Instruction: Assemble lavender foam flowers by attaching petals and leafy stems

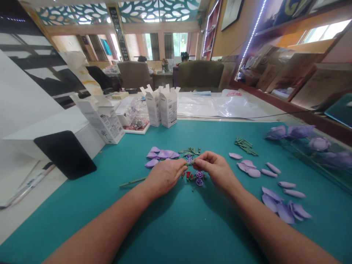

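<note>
- Fingers [198,158] of both hands press together from either side, thumbs and forefingers pinching a short green stem piece [189,164] just above the middle of a teal mat [176,234]; the left hand [165,177] and right hand [216,172] nearly meet there.
- The stem piece looks light, thin and fairly stiff, with a dull green wrapping. It seems safest to hold between the fingertip pads, though the fingers hide most of it.
- Left of the hands, a thin green stick [132,182] lies on the mat, just past a pile of lilac foam petals [162,154].
- Beneath the hands sit small purple plastic wheels [199,182] and red bits [188,175]; green leaves [189,151] lie just beyond.
- Right of the hands are a bundle of green stems [245,146], lilac petals [247,168] and long narrow petals [291,193].
- Farther right, finished purple flowers [319,143] lie at the mat's edge.
</note>
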### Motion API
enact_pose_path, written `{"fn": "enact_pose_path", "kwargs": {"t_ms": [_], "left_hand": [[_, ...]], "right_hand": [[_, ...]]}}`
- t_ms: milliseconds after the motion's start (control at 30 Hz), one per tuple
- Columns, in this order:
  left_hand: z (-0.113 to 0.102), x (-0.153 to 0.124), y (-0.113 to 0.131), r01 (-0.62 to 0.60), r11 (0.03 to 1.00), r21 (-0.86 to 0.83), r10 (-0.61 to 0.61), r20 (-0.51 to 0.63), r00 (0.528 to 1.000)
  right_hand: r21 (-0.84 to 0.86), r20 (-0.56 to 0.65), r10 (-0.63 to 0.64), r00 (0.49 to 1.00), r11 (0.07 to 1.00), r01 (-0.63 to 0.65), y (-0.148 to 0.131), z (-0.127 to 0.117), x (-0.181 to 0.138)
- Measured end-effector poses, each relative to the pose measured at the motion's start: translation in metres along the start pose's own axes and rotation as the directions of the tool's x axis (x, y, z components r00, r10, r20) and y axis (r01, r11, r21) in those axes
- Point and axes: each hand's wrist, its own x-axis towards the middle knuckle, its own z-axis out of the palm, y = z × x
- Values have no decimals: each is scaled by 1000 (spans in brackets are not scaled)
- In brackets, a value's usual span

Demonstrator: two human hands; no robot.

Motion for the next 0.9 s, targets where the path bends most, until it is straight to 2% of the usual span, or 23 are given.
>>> {"fn": "enact_pose_path", "kwargs": {"t_ms": [600, 900], "left_hand": [[4, 1, -3, 7, 1000, -13, -7, -16, 1000], [3, 1, -2, 25, 997, -72, -24, 20, 1000]], "right_hand": [[-9, -7, 1, 1000, 1000, -1, -2, 1, 0], [11, 5, 19, 1000, 1000, -19, -1, 3, 0]]}}
